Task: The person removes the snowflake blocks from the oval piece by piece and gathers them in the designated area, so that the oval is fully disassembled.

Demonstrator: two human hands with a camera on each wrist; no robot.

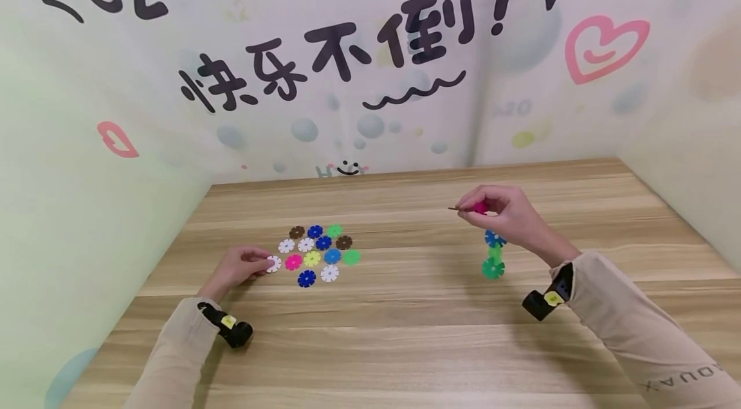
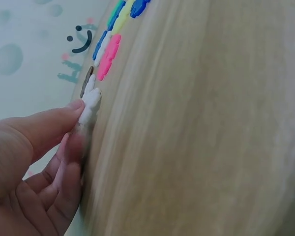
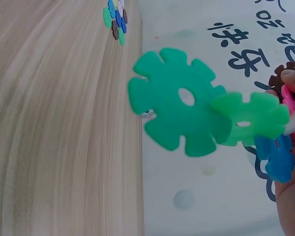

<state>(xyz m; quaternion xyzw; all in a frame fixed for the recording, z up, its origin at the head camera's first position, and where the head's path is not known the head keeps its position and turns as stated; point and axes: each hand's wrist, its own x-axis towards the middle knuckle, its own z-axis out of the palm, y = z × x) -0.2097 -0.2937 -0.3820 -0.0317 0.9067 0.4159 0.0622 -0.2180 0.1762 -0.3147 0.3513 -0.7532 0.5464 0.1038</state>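
At the left edge of a group of snowflake discs, my left hand (image 1: 237, 269) pinches a white snowflake disc (image 1: 274, 263) between thumb and fingertips. The left wrist view shows the thumb on this disc and the fingers below it. Over the right half of the table, my right hand (image 1: 514, 219) grips a chain of interlocked snowflake discs. A teal-green disc (image 3: 162, 93) ends the chain, joined to a light green disc (image 3: 263, 118). Blue (image 3: 279, 164), white and pink discs follow nearer the fingers, with a brown disc (image 3: 278, 81) at the thumb. My fingers partly hide the chain.
Loose snowflake discs lie flat beside my left hand, among them a pink disc (image 1: 294, 262), a yellow disc (image 1: 312, 258) and several blue, brown, green and white ones. The wooden table (image 1: 370, 338) meets a printed curtain (image 1: 324, 132) at the back and sides.
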